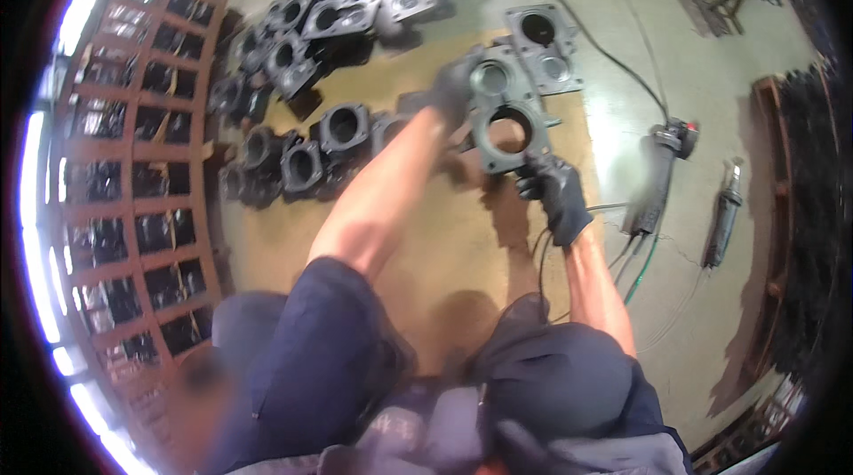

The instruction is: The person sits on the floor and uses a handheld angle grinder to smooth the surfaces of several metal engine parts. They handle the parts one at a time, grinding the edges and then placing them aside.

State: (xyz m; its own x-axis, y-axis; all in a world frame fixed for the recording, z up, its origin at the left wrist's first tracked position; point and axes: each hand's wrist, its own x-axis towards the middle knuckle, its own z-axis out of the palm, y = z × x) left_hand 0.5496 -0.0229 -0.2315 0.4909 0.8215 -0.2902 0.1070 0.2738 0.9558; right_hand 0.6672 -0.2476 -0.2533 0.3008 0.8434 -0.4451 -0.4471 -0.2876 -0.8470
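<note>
A grey metal casting (498, 103) with two round openings is raised over the tan board in front of me. My right hand (562, 198), in a dark glove, grips its near end, fingers curled round the rim by the larger opening. At the far left edge, my gloved left hand (454, 88) closes on the same casting; motion blurs it and its fingertips are partly hidden. Another casting of similar shape (553, 48) lies just beyond, to the right.
Several more castings (342, 126) stand in rows at the left and far left. A tan board (382, 235) covers the floor before my knees. To the right lie a corded power tool (657, 177) and a slimmer tool (724, 215). A reddish-brown rack (124, 164) lines the left side.
</note>
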